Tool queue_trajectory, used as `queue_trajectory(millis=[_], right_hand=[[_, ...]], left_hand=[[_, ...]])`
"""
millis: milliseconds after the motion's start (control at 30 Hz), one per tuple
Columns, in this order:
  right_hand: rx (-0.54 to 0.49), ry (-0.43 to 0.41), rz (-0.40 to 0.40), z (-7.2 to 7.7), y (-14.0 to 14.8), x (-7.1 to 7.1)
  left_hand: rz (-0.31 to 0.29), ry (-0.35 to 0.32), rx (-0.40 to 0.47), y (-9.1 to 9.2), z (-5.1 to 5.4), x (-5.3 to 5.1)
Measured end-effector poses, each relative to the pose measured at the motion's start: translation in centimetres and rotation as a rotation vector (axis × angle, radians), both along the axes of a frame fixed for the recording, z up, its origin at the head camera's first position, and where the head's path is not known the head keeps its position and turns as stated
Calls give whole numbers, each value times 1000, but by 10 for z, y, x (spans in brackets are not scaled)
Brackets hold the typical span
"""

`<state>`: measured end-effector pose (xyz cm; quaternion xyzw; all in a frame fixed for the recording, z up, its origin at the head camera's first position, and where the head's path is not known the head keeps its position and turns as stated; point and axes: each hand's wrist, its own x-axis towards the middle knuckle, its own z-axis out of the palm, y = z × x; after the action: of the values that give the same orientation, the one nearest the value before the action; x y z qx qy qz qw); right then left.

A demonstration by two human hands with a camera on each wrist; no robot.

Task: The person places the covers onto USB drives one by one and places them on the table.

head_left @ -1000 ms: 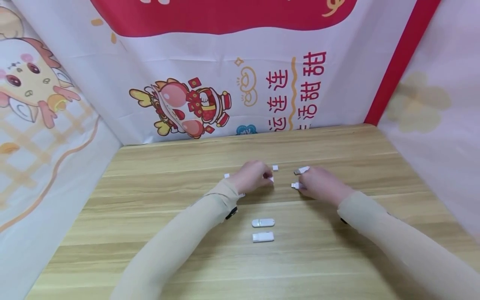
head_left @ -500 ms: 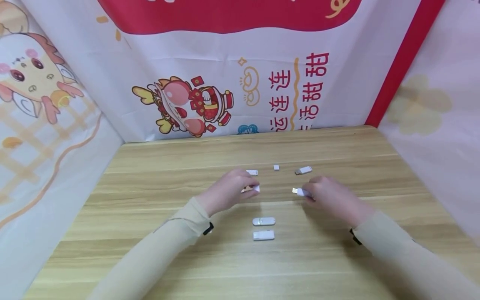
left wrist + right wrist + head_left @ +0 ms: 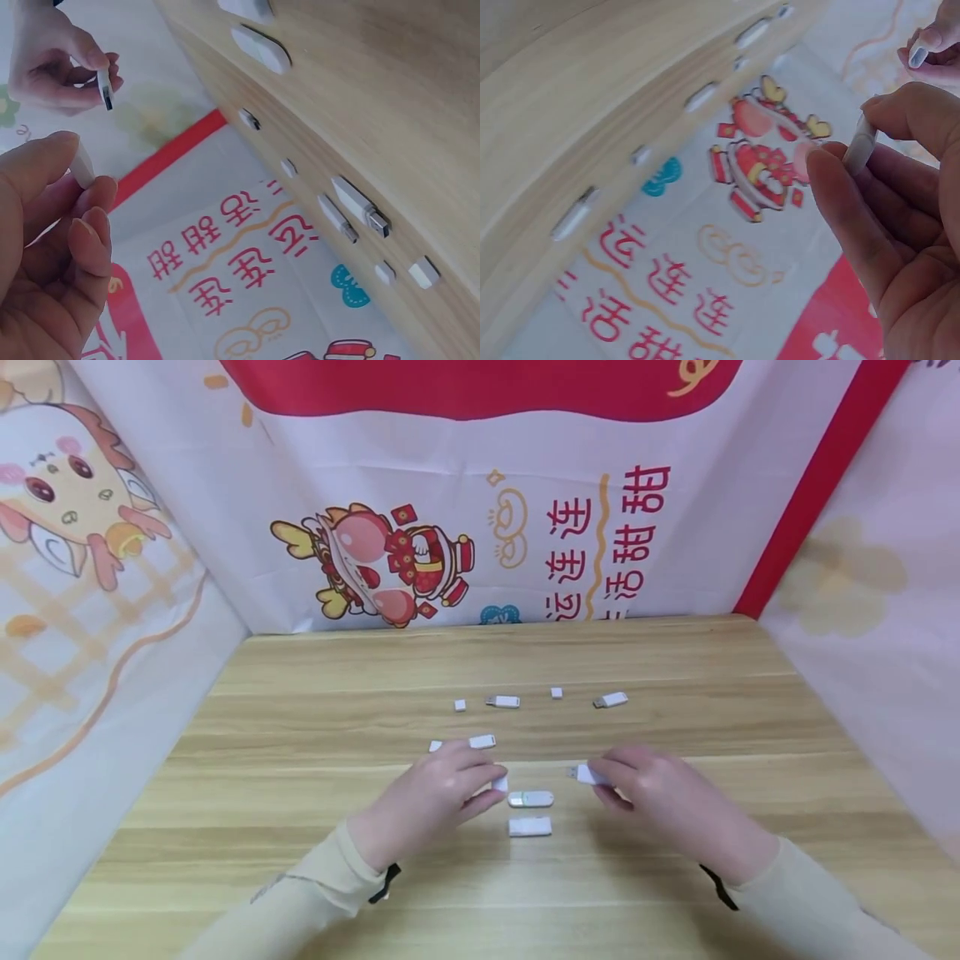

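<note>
The left hand pinches a small white cap between thumb and finger; in the left wrist view the cap stands at the fingertips. Facing it, the right hand pinches a white USB stick, its metal plug bare and pointing left toward the cap. A gap separates cap and plug. In the right wrist view the stick's body lies between thumb and finger. Just below the gap, two closed white sticks, a rounded one and a rectangular one, lie on the wooden table.
Farther back lie uncapped sticks and a third partly behind the left hand. Small white caps lie near them. A printed cloth hangs behind the table.
Both hands have come nearer the table's front, the left with the cap and the right with the stick. Objects behind the left hand have come into view.
</note>
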<state>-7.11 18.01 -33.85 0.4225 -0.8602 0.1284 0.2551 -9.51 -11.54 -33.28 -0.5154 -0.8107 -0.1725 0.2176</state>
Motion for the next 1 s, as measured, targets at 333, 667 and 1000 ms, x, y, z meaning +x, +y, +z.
queue_trajectory(millis=[333, 667, 1000], right_hand=[[8, 59, 56, 12, -14, 25], [-28, 47, 74, 14, -24, 34], [-37, 51, 110, 15, -32, 36]], left_hand=[[5, 48, 9, -1, 13, 30], [-36, 110, 31, 1, 15, 36], [-47, 108, 40, 2, 13, 35]])
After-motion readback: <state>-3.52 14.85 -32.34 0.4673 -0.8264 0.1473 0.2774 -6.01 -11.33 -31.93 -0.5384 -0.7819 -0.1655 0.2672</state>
